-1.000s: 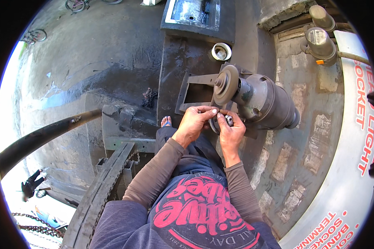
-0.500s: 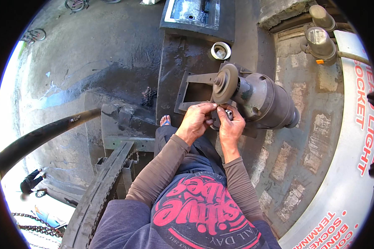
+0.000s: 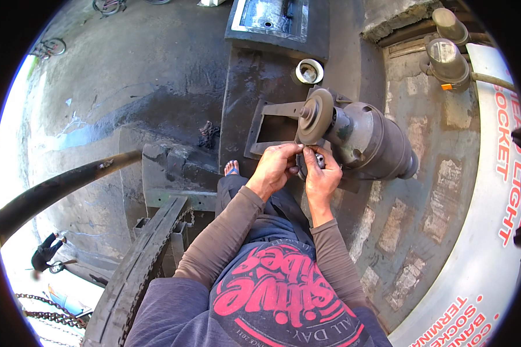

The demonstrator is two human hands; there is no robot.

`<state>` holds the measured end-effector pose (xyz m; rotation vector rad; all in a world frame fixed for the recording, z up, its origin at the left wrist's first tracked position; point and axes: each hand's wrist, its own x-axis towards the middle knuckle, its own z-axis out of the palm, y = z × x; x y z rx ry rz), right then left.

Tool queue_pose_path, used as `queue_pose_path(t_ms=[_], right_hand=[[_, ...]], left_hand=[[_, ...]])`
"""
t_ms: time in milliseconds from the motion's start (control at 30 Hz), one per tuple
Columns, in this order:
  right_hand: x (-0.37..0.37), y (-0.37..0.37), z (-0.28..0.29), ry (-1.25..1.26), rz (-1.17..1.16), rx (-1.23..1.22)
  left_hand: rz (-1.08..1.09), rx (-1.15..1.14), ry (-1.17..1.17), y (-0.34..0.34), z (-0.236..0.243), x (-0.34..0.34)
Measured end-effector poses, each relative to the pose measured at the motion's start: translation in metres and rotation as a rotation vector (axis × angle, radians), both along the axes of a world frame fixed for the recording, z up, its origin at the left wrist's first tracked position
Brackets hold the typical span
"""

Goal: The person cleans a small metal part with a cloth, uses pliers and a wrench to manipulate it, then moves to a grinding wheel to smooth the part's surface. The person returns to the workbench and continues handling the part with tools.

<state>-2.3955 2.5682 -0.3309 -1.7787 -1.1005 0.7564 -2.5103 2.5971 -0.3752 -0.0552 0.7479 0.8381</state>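
Just below a bench grinder's round wheel (image 3: 315, 117), my left hand (image 3: 275, 168) and my right hand (image 3: 321, 179) meet. Thumbs and forefingers of both are pinched close together at the wheel's lower edge. Between them is a small piece, mostly hidden by the fingers; whether it touches the wheel I cannot tell. A shiny, rounded metal part (image 3: 319, 160) shows within my right hand's curled fingers. The wheel is mounted on the shaft of a grey motor (image 3: 376, 140), to the right of my hands.
A metal frame (image 3: 281, 109) extends left of the wheel. Beyond it stand a white bowl (image 3: 309, 72) and a rectangular metal basin (image 3: 269, 26). A chained beam (image 3: 139, 263) and a dark pipe (image 3: 69, 188) lie left. A printed white banner (image 3: 474, 243) curves along the right; another person (image 3: 45, 254) is far left.
My hands stay almost in place at the wheel, with only slight finger movement. The whole view has shifted a little. The person at far left has moved slightly.
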Motion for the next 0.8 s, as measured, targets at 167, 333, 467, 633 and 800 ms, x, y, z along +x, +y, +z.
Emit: queue_pose_path(t_ms=[167,333,467,633,800], right_hand=[[0.0,0.006,0.001,0.05,-0.008,0.004],[0.007,0.008,0.004,0.097,0.047,-0.029],[0.018,0.009,0.018,0.105,0.121,-0.193],[0.01,0.002,0.01,0.065,0.129,-0.075],[0.007,0.005,-0.003,0.128,0.043,-0.033]], left_hand=[[0.005,-0.032,-0.006,0.004,0.008,-0.001],[-0.038,0.059,0.062,0.002,0.002,-0.004],[-0.155,0.234,0.333,0.004,0.011,-0.012],[-0.044,0.088,0.043,-0.003,0.0,-0.007],[0.002,0.034,0.019,-0.001,0.005,0.001]])
